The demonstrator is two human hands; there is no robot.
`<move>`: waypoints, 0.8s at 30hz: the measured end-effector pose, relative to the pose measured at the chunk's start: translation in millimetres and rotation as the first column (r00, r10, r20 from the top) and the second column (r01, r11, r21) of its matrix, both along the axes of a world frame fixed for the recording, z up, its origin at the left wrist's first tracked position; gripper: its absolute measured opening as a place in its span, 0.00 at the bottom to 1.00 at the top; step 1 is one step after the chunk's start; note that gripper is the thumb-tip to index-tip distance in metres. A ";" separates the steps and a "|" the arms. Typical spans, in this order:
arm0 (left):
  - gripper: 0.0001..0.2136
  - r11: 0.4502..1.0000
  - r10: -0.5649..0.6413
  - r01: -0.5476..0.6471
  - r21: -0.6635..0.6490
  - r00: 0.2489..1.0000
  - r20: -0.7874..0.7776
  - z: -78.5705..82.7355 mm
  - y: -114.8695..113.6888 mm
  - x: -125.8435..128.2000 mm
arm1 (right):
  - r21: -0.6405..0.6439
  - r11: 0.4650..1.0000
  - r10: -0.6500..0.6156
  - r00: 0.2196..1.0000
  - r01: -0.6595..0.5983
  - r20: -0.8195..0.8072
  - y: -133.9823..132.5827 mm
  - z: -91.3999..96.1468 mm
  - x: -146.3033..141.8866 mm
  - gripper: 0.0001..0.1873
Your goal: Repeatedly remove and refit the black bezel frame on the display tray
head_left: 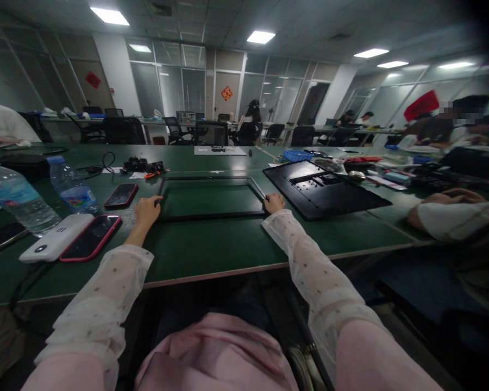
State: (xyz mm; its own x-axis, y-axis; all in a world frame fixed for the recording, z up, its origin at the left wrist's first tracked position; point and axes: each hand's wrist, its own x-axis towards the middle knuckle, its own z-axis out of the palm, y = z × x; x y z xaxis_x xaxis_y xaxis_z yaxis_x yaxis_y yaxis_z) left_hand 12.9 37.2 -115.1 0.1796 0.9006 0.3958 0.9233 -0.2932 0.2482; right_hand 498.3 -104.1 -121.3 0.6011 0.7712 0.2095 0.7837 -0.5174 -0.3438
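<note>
A thin black rectangular frame, like a monitor bezel, lies on the green table in front of me. The tabletop shows through its opening. My left hand is closed on its left side, near the front corner. On the opposite side, my right hand grips the right edge, also close to the front corner. Just right of that hand rests a large black panel, like a monitor's back cover, with a recessed section in its middle.
Two water bottles, a white power bank, a red-cased phone and another phone sit to the left. Black devices and a blue basket lie farther back. A co-worker's arm rests at the right.
</note>
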 end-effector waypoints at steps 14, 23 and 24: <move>0.19 1.000 0.007 -0.006 -0.027 1.000 0.028 1.5 0.5 -0.5 | 0.035 0.999 0.009 1.000 -0.008 -0.016 2.4 -2.5 2.9 0.23; 0.19 0.998 0.010 -0.010 -0.056 1.000 -0.006 -0.8 3.8 -3.1 | -0.005 1.000 -0.015 1.000 0.015 -0.024 1.5 -0.7 2.1 0.23; 0.19 0.998 0.008 -0.008 -0.057 1.000 -0.005 -1.2 4.4 -3.3 | -0.009 1.000 -0.017 1.000 0.017 -0.023 1.6 -0.9 2.3 0.23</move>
State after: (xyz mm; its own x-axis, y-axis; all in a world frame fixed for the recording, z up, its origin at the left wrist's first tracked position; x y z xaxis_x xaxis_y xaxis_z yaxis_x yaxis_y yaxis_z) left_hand 9.7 41.7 -116.3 0.1743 0.9232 0.3424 0.9268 -0.2713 0.2597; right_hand 500.6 -102.5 -122.2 0.6189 0.7624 0.1889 0.7665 -0.5337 -0.3572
